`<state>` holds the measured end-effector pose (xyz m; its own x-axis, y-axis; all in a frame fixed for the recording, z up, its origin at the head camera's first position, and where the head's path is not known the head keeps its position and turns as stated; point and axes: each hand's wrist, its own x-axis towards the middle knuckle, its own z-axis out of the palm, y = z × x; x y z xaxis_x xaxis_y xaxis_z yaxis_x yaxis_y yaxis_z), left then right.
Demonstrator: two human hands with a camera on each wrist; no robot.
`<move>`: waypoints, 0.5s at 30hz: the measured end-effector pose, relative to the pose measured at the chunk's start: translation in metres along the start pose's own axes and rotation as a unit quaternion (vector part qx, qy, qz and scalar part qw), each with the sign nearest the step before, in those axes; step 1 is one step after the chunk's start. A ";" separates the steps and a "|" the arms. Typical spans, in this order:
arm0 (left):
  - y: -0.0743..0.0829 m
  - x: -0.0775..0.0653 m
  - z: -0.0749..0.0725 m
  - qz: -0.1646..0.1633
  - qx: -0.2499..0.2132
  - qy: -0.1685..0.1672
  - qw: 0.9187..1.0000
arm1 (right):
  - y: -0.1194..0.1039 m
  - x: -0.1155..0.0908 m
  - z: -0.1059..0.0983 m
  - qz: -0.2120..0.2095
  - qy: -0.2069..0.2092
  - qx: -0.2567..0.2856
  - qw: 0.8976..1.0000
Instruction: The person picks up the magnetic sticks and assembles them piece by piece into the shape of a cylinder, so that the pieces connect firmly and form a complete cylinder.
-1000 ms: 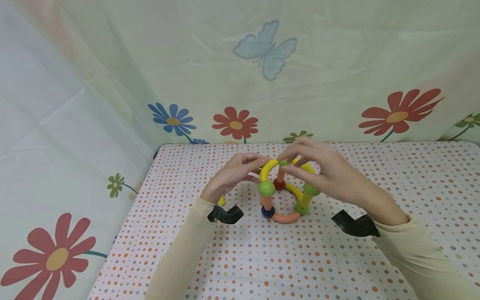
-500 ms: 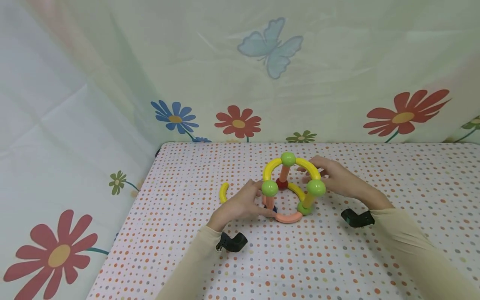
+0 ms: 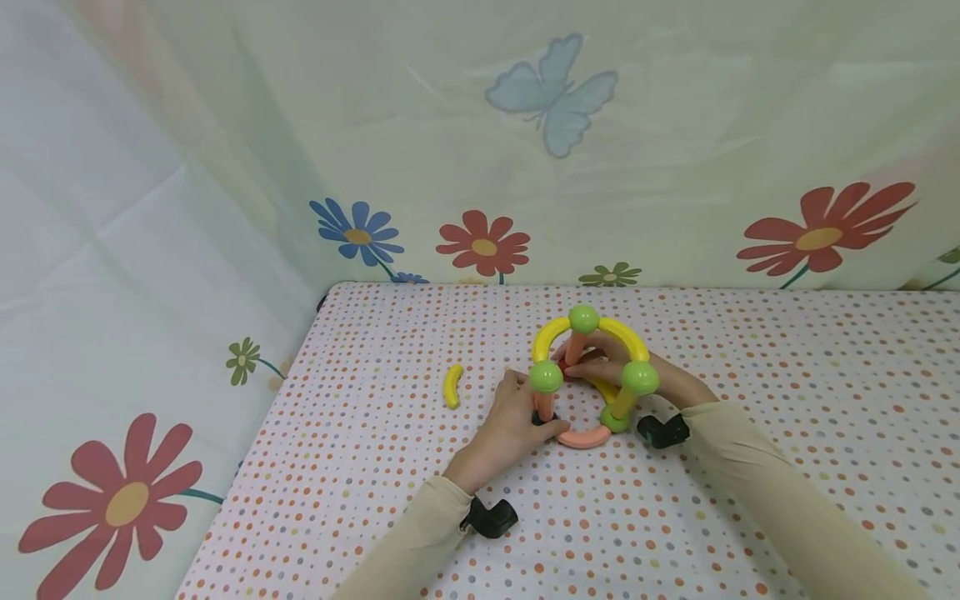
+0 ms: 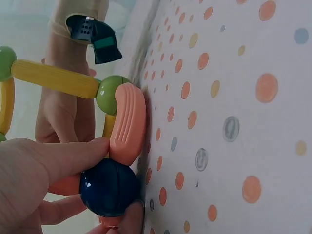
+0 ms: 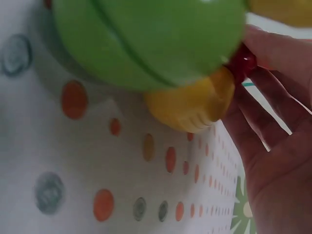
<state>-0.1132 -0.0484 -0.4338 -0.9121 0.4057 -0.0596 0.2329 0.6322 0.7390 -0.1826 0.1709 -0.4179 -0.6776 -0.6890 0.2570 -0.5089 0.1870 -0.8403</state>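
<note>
A toy frame of magnetic-looking sticks and balls stands on the table. Green balls [image 3: 546,377] and yellow curved sticks [image 3: 628,337] form its top; straight orange and yellow sticks are its posts. My left hand [image 3: 506,429] grips the dark blue ball [image 4: 109,187] at the frame's lower left corner, thumb by the orange curved stick [image 4: 129,124]. Reaching through from the right, my right hand [image 3: 615,360] pinches the red ball [image 5: 242,63] at the back lower corner, beside a yellow curved stick [image 5: 190,105]. The frame partly hides that hand in the head view.
A loose yellow curved stick [image 3: 453,386] lies on the table left of the frame. The dotted cloth [image 3: 360,442] covers the table, which meets a flowered curtain [image 3: 420,150] at its back edge. Black wrist cameras [image 3: 491,517] jut inward from both sleeves.
Both hands have come down from the frame's top. The left now grips the blue ball, and the right has gone around the right side to the red ball at the back.
</note>
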 end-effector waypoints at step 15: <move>-0.004 0.018 -0.010 0.005 0.002 0.004 1.000 | 0.003 -0.037 -0.004 0.097 0.031 -0.090 0.991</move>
<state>-0.1343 -0.0501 -0.4311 -0.9126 0.4062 -0.0467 0.2434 0.6314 0.7363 -0.1610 0.2003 -0.4280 -0.7997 -0.5854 0.1330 -0.4494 0.4369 -0.7792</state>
